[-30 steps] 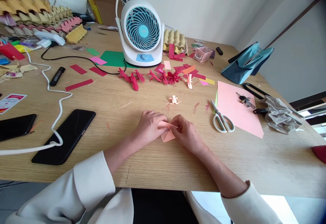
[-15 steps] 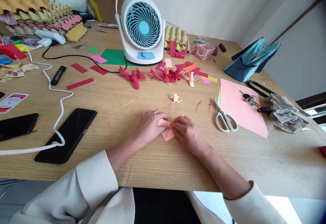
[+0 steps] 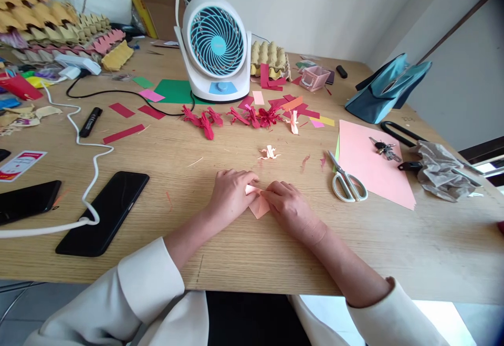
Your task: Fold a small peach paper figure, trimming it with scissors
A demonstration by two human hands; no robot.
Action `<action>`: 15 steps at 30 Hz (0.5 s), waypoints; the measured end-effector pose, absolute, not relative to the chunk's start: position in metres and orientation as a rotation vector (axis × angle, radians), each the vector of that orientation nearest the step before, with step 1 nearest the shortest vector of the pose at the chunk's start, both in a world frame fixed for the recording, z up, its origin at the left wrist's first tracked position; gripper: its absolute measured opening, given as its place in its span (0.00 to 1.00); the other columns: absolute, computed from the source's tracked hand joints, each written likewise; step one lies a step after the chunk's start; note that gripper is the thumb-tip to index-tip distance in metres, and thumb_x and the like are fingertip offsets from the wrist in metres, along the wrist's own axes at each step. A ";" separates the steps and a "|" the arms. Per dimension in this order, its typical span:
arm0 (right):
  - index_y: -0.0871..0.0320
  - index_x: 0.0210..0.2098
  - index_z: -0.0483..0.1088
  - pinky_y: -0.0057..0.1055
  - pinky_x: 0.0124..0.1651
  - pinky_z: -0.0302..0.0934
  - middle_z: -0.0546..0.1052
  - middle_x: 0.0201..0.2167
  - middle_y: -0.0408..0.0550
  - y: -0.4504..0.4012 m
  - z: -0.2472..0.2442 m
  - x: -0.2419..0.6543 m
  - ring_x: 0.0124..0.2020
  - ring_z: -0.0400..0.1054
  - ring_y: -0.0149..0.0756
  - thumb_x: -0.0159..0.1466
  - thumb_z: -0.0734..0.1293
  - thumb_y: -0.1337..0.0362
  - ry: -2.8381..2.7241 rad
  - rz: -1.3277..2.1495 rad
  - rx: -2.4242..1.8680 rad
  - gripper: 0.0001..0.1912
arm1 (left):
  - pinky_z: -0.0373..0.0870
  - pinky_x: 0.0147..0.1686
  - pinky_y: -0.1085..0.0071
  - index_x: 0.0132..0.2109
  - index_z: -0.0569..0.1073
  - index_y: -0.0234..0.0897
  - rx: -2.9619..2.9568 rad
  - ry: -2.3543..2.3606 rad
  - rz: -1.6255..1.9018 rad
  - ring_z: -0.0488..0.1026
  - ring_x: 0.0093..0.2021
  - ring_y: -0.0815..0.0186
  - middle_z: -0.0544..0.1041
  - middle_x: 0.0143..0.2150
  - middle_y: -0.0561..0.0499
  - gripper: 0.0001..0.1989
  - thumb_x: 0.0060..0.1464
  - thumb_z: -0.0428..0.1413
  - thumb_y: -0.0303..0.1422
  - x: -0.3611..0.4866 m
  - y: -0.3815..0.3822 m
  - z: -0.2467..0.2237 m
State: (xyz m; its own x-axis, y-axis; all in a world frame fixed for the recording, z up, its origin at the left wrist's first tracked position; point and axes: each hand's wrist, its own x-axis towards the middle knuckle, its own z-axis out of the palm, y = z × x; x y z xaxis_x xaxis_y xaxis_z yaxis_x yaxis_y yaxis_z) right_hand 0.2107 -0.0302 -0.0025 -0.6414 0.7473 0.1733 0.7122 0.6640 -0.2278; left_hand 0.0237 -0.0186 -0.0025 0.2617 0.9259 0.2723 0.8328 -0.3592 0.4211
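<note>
A small piece of folded pink paper (image 3: 259, 207) lies on the wooden table between my hands, its lower tip pointing toward me. My left hand (image 3: 233, 195) has its fingers closed on the paper's left side, where a pale flap stands up. The fingers of my right hand (image 3: 289, 208) pinch the paper's right edge. Just beyond them sits a small pale pink folded paper figure (image 3: 269, 152). Farther back is a row of crumpled red paper shapes (image 3: 252, 117), with another pale pink one (image 3: 294, 122) at its right end.
White-handled scissors (image 3: 347, 184) rest right of my hands, beside pink sheets (image 3: 370, 162) with keys (image 3: 386, 150) on them. A black phone (image 3: 104, 215) and white cable are at the left. A white fan (image 3: 218, 46) stands behind; a blue bag (image 3: 388, 91) is back right.
The camera view has shifted slightly. Both hands keep their hold on the pink paper, with the fingers barely moved.
</note>
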 end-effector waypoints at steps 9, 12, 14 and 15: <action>0.59 0.41 0.74 0.34 0.42 0.57 0.73 0.38 0.52 -0.032 -0.001 0.209 0.38 0.64 0.38 0.69 0.61 0.71 -2.678 0.124 -1.197 0.09 | 0.65 0.41 0.64 0.37 0.77 0.41 2.199 1.590 0.807 0.74 0.39 0.61 0.81 0.37 0.52 0.04 0.52 0.62 0.30 0.023 -0.024 -0.014; 0.59 0.42 0.73 0.34 0.41 0.57 0.73 0.39 0.52 -0.031 -0.003 0.209 0.38 0.64 0.39 0.68 0.61 0.71 -2.693 0.094 -1.204 0.09 | 0.64 0.40 0.64 0.35 0.77 0.40 2.240 1.598 0.809 0.73 0.39 0.61 0.81 0.37 0.52 0.00 0.54 0.61 0.31 0.024 -0.023 -0.014; 0.59 0.43 0.73 0.34 0.41 0.57 0.73 0.39 0.52 -0.031 -0.004 0.209 0.38 0.64 0.39 0.68 0.61 0.71 -2.695 0.070 -1.201 0.09 | 0.63 0.39 0.65 0.33 0.76 0.39 2.264 1.595 0.799 0.72 0.37 0.61 0.80 0.36 0.51 0.03 0.55 0.60 0.31 0.025 -0.023 -0.013; 0.59 0.43 0.73 0.35 0.41 0.57 0.73 0.39 0.52 -0.031 -0.005 0.209 0.37 0.64 0.39 0.68 0.61 0.71 -2.697 0.058 -1.197 0.09 | 0.63 0.38 0.65 0.32 0.76 0.39 2.278 1.589 0.793 0.72 0.37 0.62 0.79 0.35 0.51 0.03 0.55 0.60 0.30 0.025 -0.023 -0.012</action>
